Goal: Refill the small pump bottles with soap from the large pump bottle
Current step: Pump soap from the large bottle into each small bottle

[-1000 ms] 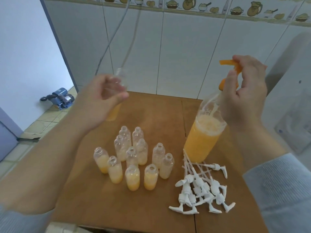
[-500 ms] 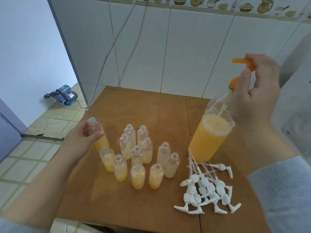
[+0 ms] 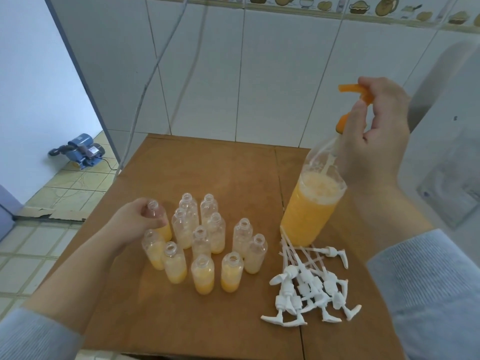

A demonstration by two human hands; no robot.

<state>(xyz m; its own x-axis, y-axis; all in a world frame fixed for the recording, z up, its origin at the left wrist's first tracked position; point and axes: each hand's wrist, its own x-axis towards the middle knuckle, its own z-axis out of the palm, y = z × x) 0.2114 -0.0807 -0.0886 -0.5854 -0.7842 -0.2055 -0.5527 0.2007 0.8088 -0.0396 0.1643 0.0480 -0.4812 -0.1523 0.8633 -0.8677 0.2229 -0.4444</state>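
Fingers of the left hand [image 3: 135, 224] are curled round one small pump bottle [image 3: 158, 219], gripping it at the shoulder with the open neck poking out above the knuckles, orange soap showing in its lower half. It's sitting at the left end of the cluster, toward the table's left edge; can't tell if its base is actually down on the wood. Right hand [image 3: 376, 141] is up higher, thumb and fingers pinching the orange pump head [image 3: 353, 93] of the large pump bottle [image 3: 311, 203], spout pointing left. That big bottle is tilted, bottom on the table [image 3: 233, 165] near the right side, a bit over half full of foamy orange soap.

Rest of the small bottles [image 3: 207, 245] stand upright with no caps in a loose bunch around the middle of the table, just beside the held one, each with some orange or pale soap at the bottom. White pump tops [image 3: 309, 289] are dumped in a messy pile toward the front right corner, tubes pointing back at the foot of the big bottle. Grey-blue sleeves on both arms. White tiled wall [image 3: 259, 74] runs behind the far edge, and a blue motor thing [image 3: 80, 152] sits on the floor off to the left.
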